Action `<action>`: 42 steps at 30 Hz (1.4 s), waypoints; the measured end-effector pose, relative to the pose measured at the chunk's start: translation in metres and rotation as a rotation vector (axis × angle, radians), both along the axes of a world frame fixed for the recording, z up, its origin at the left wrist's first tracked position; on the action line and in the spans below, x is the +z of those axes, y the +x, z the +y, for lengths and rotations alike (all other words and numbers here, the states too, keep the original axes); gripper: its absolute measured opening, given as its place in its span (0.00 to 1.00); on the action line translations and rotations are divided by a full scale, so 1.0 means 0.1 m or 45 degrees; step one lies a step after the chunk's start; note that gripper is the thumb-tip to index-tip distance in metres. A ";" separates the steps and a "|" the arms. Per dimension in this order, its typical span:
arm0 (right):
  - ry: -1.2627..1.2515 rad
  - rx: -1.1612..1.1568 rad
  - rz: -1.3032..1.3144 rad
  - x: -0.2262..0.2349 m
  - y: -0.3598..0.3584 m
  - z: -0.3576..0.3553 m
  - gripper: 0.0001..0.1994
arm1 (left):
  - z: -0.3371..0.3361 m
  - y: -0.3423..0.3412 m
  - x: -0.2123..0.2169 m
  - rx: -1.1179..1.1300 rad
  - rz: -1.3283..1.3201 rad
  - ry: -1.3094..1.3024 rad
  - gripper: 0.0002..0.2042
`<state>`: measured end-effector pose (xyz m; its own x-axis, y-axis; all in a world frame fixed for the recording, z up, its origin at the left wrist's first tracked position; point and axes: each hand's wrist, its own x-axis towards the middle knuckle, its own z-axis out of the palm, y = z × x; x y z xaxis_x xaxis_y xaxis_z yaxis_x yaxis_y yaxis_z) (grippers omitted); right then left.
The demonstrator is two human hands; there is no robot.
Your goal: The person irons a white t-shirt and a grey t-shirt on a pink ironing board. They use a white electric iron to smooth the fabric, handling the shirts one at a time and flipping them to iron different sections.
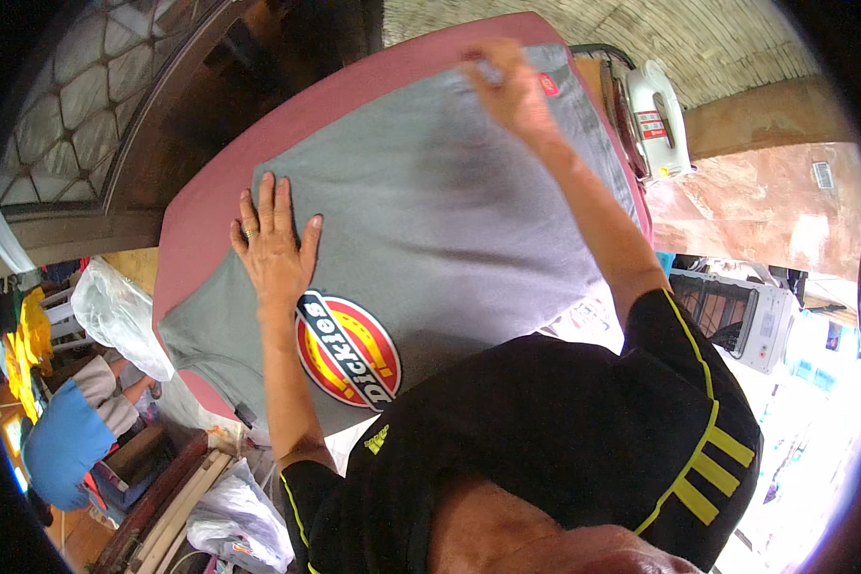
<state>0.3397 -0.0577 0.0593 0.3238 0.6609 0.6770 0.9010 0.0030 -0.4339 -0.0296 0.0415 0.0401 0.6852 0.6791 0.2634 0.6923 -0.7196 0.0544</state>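
A grey T-shirt [411,210] with a round red and yellow print lies spread over a padded, dusky-pink board [201,206]. My left hand [277,239] rests flat on the shirt, fingers apart, a ring on one finger, just above the print. At the far right end, by the hem and a small red tag [547,84], is my right hand [512,86]. Its fingers are bent and blurred by motion, so whether they grip the cloth is unclear. The shirt's neckline [215,354] is at the left end, and its near side is partly hidden by my body.
A white plastic jug [658,120] stands past the board's right end. Beyond the left edge are a clear plastic bag [120,311] and a person in blue [77,440]. Wooden strips [177,512] and another plastic bag [239,521] lie at lower left. A white appliance [761,325] stands right.
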 end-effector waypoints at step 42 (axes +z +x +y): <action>-0.557 -0.428 0.639 0.42 2.07 -2.27 0.19 | -1.01 4.03 -0.02 -0.557 -0.066 0.018 0.46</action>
